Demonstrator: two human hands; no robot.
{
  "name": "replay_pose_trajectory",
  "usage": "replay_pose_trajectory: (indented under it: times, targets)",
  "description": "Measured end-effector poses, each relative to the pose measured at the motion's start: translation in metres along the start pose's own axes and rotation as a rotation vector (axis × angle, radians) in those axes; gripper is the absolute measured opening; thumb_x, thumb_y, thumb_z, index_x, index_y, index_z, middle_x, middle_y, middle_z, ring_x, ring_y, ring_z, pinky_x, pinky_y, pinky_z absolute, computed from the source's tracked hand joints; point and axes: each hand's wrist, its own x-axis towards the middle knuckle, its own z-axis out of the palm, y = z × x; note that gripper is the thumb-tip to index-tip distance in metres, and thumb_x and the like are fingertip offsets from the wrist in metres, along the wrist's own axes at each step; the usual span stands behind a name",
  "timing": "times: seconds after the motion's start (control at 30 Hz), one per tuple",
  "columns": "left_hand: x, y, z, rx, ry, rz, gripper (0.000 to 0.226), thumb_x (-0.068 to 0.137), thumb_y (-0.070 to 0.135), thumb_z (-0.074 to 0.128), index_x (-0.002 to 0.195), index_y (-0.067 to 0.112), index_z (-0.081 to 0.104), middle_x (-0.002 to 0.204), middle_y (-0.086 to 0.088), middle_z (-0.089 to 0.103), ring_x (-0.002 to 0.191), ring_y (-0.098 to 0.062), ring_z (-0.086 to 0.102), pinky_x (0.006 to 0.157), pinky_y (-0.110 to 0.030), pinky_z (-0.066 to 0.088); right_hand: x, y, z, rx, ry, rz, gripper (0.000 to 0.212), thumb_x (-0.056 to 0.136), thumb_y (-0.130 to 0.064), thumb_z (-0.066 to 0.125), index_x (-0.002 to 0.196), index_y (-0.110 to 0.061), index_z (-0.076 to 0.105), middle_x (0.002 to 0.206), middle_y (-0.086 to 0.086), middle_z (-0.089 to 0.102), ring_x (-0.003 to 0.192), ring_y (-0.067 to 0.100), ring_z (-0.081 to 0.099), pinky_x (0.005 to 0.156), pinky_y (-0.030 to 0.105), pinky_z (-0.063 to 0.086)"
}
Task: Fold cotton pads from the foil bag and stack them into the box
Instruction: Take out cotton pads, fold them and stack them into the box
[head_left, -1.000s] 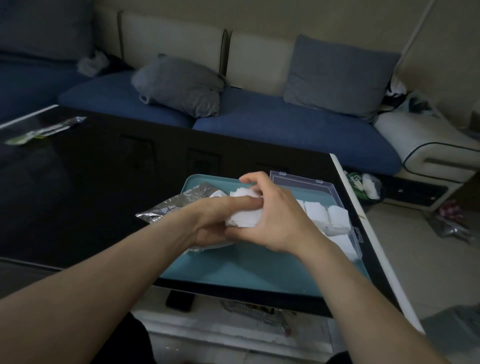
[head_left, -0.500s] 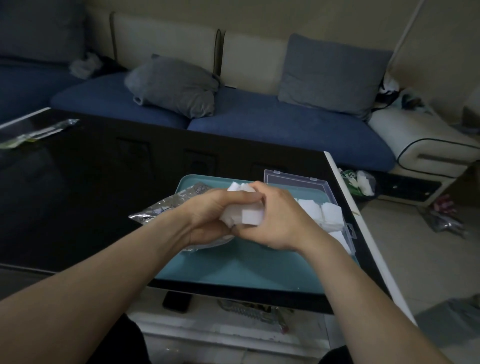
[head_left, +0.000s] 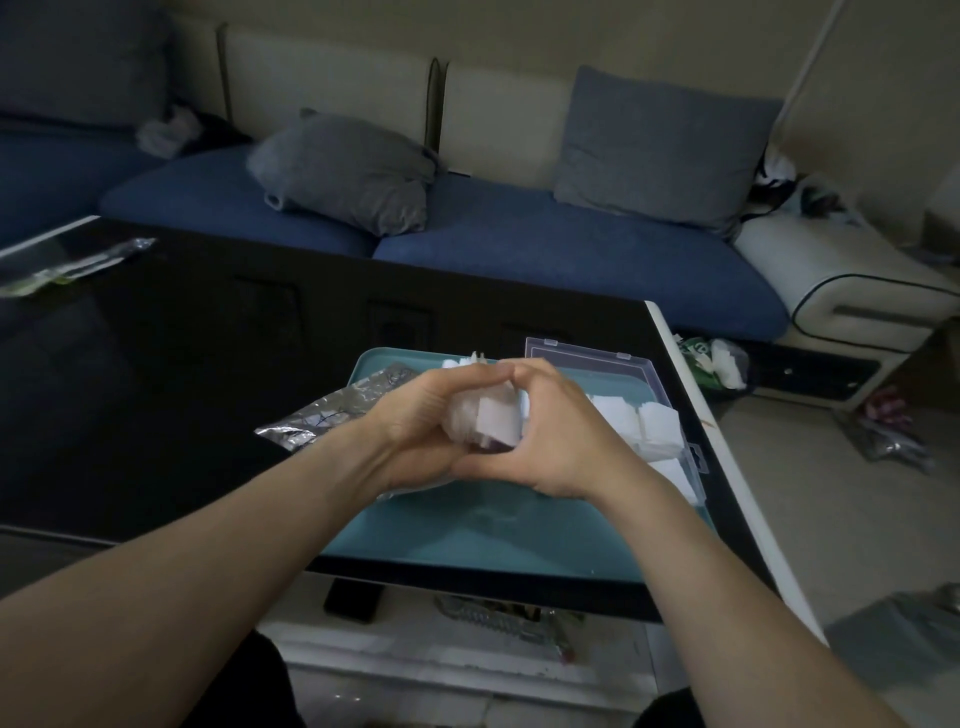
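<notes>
At 6 o'clock, nearest the camera, two bare forearms reach up from the bottom corners and meet over the teal tray (head_left: 467, 540), which lies on the black glossy table (head_left: 182, 389). The left hand (head_left: 415, 415) and the right hand (head_left: 566, 431) come together just above the tray's middle, fingers of both curled round one white cotton pad (head_left: 493, 421), thumbs meeting beneath it and fingertips touching over its top; the pad shows between them as a folded, somewhat blurred white square. Just beyond the left wrist, at 10 o'clock from the hands, the crumpled foil bag (head_left: 322, 415) lies partly on the tray's left edge and partly on the table. At 3 o'clock from the hands the clear plastic box (head_left: 587, 358) stands on the tray's right side, lid raised at the back, with folded pads (head_left: 644, 421) stacked in rows inside it. A few more white pads peek out behind the fingertips at 12 o'clock. Farther off, at 10 o'clock on the table, lies a clear wrapper (head_left: 67, 265). Beyond the table runs a blue sofa (head_left: 571, 249) with two grey cushions (head_left: 348, 171)
</notes>
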Motion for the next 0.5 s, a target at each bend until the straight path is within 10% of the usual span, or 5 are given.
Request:
replay_pose_trajectory:
  times: [0.17,0.5]
  targets:
    - [-0.002,0.001,-0.001,0.024,-0.077,-0.039,0.025,0.087,0.014,0.062,0.110,0.006,0.064,0.101,-0.015,0.065,0.086,-0.022,0.067,0.078,-0.032,0.058,-0.001,0.002,0.001,0.136,0.043,-0.018,0.082,0.056,-0.045,0.096,0.127,-0.026,0.061,0.119,-0.014,0.059,0.095,-0.006,0.062,0.079,0.009,0.049]
    - [-0.002,-0.004,0.008,0.004,-0.083,0.003,0.017,0.089,0.007,0.055,0.105,0.004,0.061,0.092,-0.015,0.068,0.081,-0.023,0.070,0.071,-0.033,0.060,0.002,-0.002,0.007,0.128,0.045,-0.045,0.095,0.046,-0.049,0.099,0.129,-0.035,0.055,0.114,-0.016,0.063,0.105,0.007,0.061,0.087,0.031,0.056]
